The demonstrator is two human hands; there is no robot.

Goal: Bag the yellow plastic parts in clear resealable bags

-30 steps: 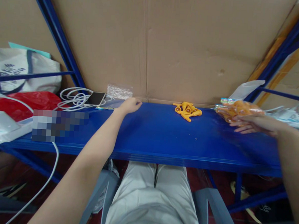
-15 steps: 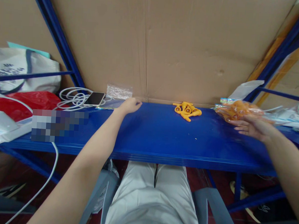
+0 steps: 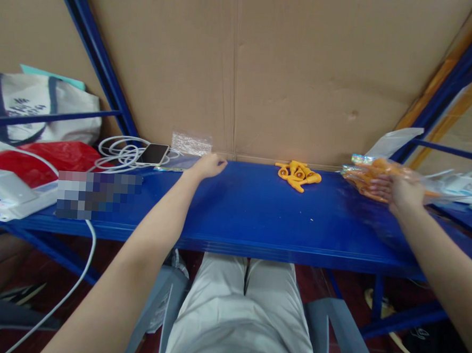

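Observation:
My left hand rests at the back of the blue shelf, fingers curled loosely, touching the edge of a clear plastic bag that leans on the cardboard wall. My right hand reaches to the right and its fingers close on a clear bag of orange parts lying on the shelf. A small pile of loose orange plastic parts sits at the back middle, between the two hands and touched by neither.
A phone lies on coiled white cable at the back left. Beside them are a red bag, a white tote and a white box. Cardboard closes the back. More plastic bags lie far right.
My right hand has moved from flat in front of the bag of orange parts up onto it and closed on it. My left hand has stayed put.

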